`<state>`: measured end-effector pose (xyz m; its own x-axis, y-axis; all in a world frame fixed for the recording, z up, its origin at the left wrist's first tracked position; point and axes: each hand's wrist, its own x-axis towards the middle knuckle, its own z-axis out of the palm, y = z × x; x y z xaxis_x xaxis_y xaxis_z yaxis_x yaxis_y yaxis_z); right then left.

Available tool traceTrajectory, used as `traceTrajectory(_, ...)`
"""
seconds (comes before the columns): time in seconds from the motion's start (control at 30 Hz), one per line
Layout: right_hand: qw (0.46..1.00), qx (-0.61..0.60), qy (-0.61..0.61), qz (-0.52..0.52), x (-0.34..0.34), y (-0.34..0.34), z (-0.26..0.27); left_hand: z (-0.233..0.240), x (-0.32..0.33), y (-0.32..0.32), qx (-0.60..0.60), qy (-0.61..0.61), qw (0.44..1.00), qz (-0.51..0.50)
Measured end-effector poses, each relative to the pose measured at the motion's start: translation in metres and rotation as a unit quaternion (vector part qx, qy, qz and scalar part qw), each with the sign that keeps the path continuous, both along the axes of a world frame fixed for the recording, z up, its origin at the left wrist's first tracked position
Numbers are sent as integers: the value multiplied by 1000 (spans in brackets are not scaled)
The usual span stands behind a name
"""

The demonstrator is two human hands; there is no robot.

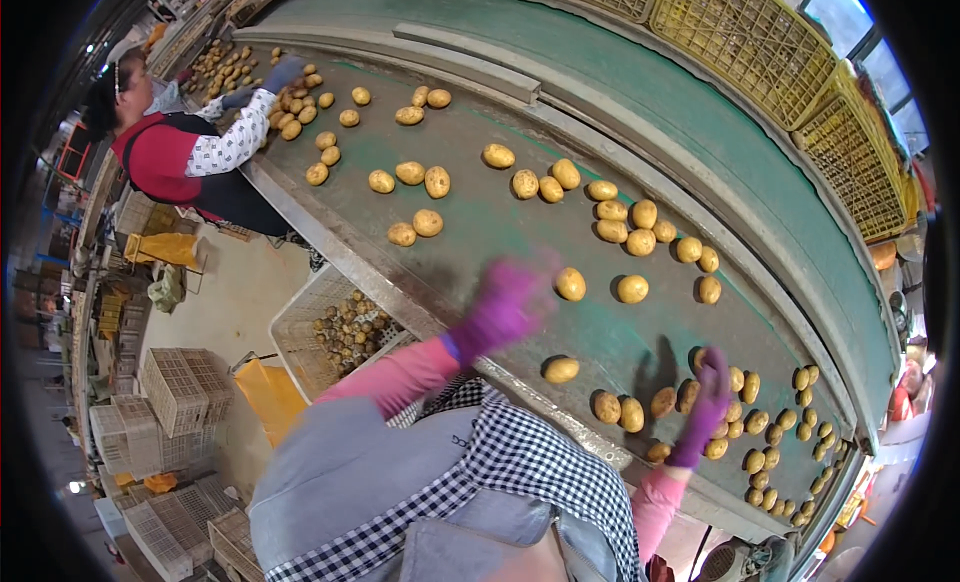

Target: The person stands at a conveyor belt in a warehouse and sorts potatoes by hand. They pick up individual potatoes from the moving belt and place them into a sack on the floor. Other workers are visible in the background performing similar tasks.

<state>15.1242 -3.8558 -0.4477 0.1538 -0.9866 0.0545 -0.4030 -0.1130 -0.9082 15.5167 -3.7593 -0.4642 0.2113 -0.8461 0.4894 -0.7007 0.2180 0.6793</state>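
Potatoes lie scattered over a worn green conveyor belt (480, 259) in front of me. My left hand (510, 304), in a purple glove, is motion-blurred above the near half of the belt. Just beyond its fingers is a single potato (571, 284); whether the hand holds anything is not clear. Further right, my right hand (705, 409), gloved in purple too, is over a cluster of potatoes. One potato (698, 358) shows beside its fingertips, and a browner potato (664, 402) lies to its left. The right palm is hidden from view.
A co-worker (172, 143) reaches over a potato heap (292, 105) at the belt's far left. Below the metal edge (352, 270) stands a white crate (292, 334) with small potatoes. Yellow crates (742, 49) line the far side; stacked crates (176, 390) stand on the floor.
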Motion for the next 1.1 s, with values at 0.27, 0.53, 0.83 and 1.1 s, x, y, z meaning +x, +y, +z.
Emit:
traceTrajectory(0.27, 896, -122, 287, 316, 254, 6, -12, -78, 164, 34, 297, -103, 928, 198)
traceTrajectory(0.53, 846, -299, 398, 190, 376, -99, -73, -18, 97, 0, 163, -202, 961, -89)
traceTrajectory(0.83, 957, -146, 128, 216, 348, -48, -77, -33, 295, 2, 265, 59, 943, 193)
traceTrajectory(1.1, 855, 314, -412, 27, 359, 7, -39, -167, 539, 24, 187, 21, 938, 291)
